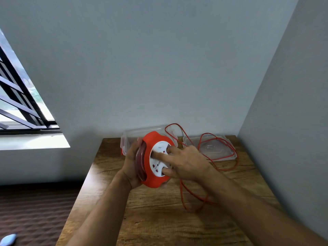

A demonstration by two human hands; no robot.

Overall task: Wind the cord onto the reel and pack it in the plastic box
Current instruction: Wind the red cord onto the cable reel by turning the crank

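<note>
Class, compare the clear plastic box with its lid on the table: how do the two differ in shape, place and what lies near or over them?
The box is deep with tall walls; the lid is shallow and lies flat. The box stands behind the reel, partly hidden by it and the left hand; the lid lies in the open to the right. Loops of red cord cross the lid; one loop rises by the box's right end. Both are clear plastic and sit at the table's far edge.

Reel (154,178): matt orange plastic, glossy white face. Cord (229,167): smooth orange sheath. Box (140,134) and lid (213,150): clear glossy plastic. Table (159,219): grained wood, slight sheen.
</note>
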